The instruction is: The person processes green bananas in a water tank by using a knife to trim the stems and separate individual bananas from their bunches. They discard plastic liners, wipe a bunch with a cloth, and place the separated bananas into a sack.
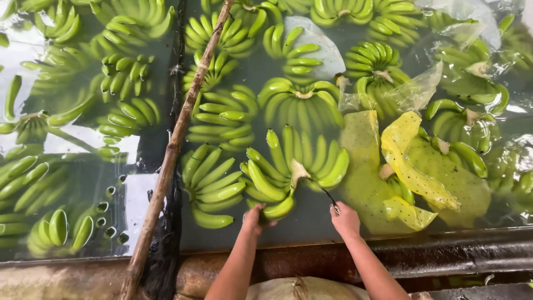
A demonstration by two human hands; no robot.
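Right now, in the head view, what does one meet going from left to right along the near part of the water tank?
Long brown wooden pole → left hand gripping a green banana bunch → right hand holding a small dark knife → yellow dotted plastic sheet floating on the water.

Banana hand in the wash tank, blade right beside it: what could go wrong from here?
1. The right hand works a dark blade near the left hand, whose grip is on the banana hand; a slip might cut fingers or fruit.
2. The yellow sheet floating alongside could drift onto the work.
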